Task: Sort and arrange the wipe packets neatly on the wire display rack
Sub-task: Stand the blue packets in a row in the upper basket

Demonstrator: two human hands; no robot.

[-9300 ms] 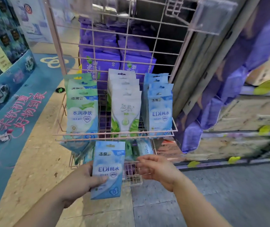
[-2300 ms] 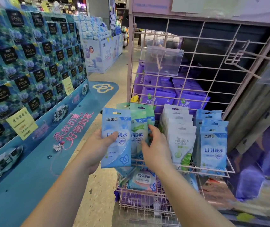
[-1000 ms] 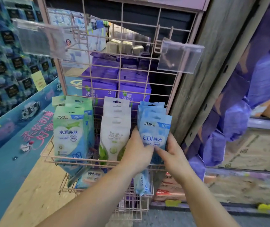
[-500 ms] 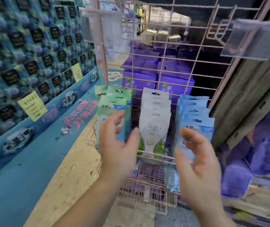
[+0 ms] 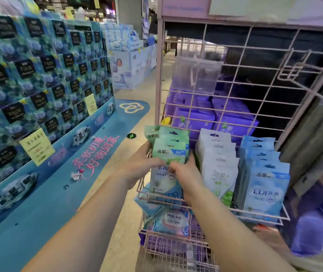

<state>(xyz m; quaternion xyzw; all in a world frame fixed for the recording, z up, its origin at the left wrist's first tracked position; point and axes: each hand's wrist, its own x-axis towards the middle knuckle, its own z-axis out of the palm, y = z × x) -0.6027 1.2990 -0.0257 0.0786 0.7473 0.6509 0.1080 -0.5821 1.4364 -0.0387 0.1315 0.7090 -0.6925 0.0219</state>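
Observation:
A pink wire display rack (image 5: 258, 107) carries three rows of wipe packets in its upper basket: green packets (image 5: 169, 152) on the left, white packets (image 5: 218, 169) in the middle, blue packets (image 5: 264, 185) on the right. Both hands are on the green row. My left hand (image 5: 137, 167) holds the front green packet from its left side, thumb across its face. From the right, my right hand (image 5: 186, 177) grips the same packet with curled fingers. A lower basket (image 5: 176, 250) holds loose packets, one marked 999 (image 5: 173, 220).
Purple wipe packs (image 5: 233, 116) are stacked behind the rack's grid. Clear price-tag holders (image 5: 196, 75) hang from hooks above the rows. A tall blue product display (image 5: 39, 85) stands to the left, with a blue floor mat (image 5: 68, 173) at its foot.
Both hands were raised open and empty in front of the rack half a second ago. They have moved left onto the green row and taken hold of its front packet.

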